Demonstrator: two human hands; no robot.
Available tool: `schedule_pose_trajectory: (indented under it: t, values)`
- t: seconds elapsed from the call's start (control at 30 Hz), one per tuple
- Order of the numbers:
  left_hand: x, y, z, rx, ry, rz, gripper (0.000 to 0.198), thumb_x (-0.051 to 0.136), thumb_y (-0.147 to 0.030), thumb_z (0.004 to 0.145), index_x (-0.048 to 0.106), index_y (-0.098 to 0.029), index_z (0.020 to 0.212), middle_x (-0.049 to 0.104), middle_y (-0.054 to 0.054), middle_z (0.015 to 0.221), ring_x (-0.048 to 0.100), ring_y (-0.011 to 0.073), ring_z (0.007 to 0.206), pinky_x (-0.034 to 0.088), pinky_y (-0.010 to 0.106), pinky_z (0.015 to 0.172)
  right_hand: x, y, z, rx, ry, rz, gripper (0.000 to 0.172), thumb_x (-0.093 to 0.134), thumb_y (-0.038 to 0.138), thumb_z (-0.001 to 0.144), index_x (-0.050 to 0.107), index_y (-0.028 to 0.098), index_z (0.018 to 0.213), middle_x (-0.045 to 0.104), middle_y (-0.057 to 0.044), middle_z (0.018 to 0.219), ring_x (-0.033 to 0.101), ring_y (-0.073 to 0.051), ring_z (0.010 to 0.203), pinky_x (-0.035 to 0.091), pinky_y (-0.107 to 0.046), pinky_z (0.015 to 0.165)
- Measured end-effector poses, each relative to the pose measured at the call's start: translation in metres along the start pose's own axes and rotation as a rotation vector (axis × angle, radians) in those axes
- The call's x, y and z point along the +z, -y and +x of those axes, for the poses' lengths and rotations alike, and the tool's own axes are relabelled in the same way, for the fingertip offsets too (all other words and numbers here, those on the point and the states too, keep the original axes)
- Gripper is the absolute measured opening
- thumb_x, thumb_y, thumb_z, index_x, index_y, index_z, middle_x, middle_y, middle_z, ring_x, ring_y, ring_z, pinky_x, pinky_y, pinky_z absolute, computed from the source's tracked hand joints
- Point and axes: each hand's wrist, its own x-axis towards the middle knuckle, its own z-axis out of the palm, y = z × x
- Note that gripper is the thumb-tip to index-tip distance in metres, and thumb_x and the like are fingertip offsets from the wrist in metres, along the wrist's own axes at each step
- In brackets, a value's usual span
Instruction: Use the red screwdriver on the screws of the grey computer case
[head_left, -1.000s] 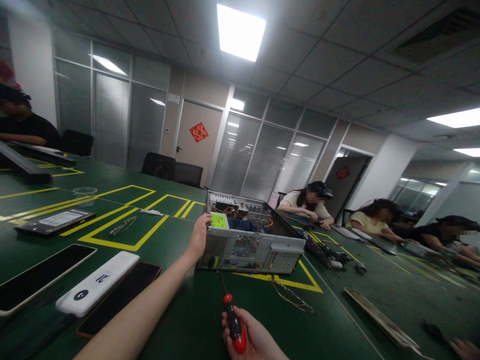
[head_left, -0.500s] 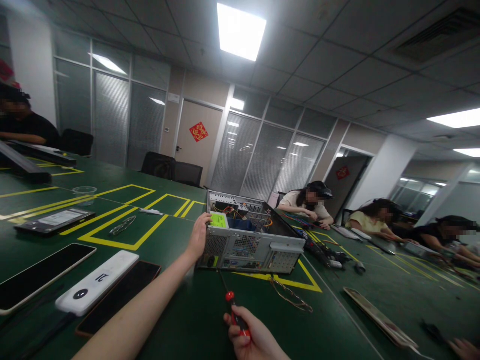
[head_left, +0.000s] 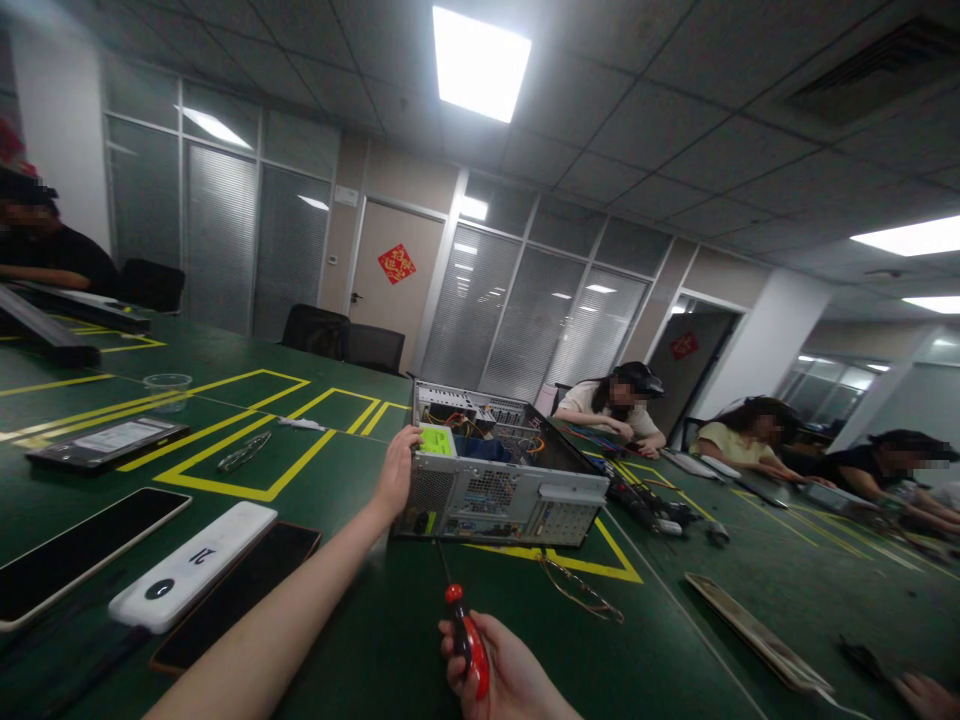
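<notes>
An opened metal computer case [head_left: 517,490] lies on the green table, its perforated rear panel towards me. Inside its near left corner sits a power supply with a bright green label [head_left: 436,441]. My left hand [head_left: 397,470] grips that corner of the case, fingertips over its top edge by the label. In my right hand [head_left: 499,660] is a screwdriver [head_left: 469,640] with a red and black handle, fingers closed round it. Its thin shaft points away from me to the bottom edge of the rear panel; whether the tip touches is unclear.
Left on the table are a hard drive [head_left: 109,440], a white device marked 21 [head_left: 196,565], two phones, a clear plastic cup [head_left: 166,390] and a small clear bag [head_left: 244,452]. Looped wires [head_left: 581,590] lie before the case. Cables and a power strip [head_left: 757,630] lie right; several people sit around.
The screwdriver handle has turned in my right hand and shifted slightly left, with more red showing. My left hand and the computer case stay in place.
</notes>
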Motion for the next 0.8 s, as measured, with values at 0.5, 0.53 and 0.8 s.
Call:
schedule_pose_trajectory:
  t: [0.5, 0.53, 0.8]
  values:
    - [0.000, 0.000, -0.001, 0.013, -0.007, 0.008, 0.049, 0.023, -0.052, 0.103, 0.061, -0.022, 0.105, 0.065, 0.011, 0.130, 0.055, 0.0229, 0.131, 0.041, 0.044, 0.116, -0.007, 0.005, 0.002, -0.005, -0.025, 0.067, 0.030, 0.055, 0.033, 0.099, 0.059, 0.012, 0.078, 0.056, -0.001, 0.059, 0.055, -0.006, 0.045, 0.038, -0.008, 0.038]
    - [0.000, 0.000, 0.000, 0.015, -0.005, 0.009, 0.049, 0.023, -0.052, 0.103, 0.061, -0.022, 0.105, 0.065, 0.011, 0.129, 0.055, 0.0229, 0.131, 0.041, 0.044, 0.116, -0.006, 0.004, 0.001, 0.002, -0.025, 0.065, 0.032, 0.052, 0.036, 0.101, 0.060, 0.012, 0.081, 0.059, -0.002, 0.061, 0.058, -0.008, 0.047, 0.041, -0.010, 0.039]
    - [0.001, 0.002, 0.000, 0.011, -0.006, 0.012, 0.047, 0.024, -0.050, 0.103, 0.061, -0.022, 0.105, 0.064, 0.011, 0.130, 0.055, 0.0229, 0.131, 0.040, 0.045, 0.117, 0.004, -0.003, -0.004, -0.045, -0.042, 0.014, 0.046, 0.035, 0.040, 0.107, 0.063, 0.004, 0.097, 0.066, -0.007, 0.065, 0.055, -0.008, 0.042, 0.038, -0.013, 0.035]
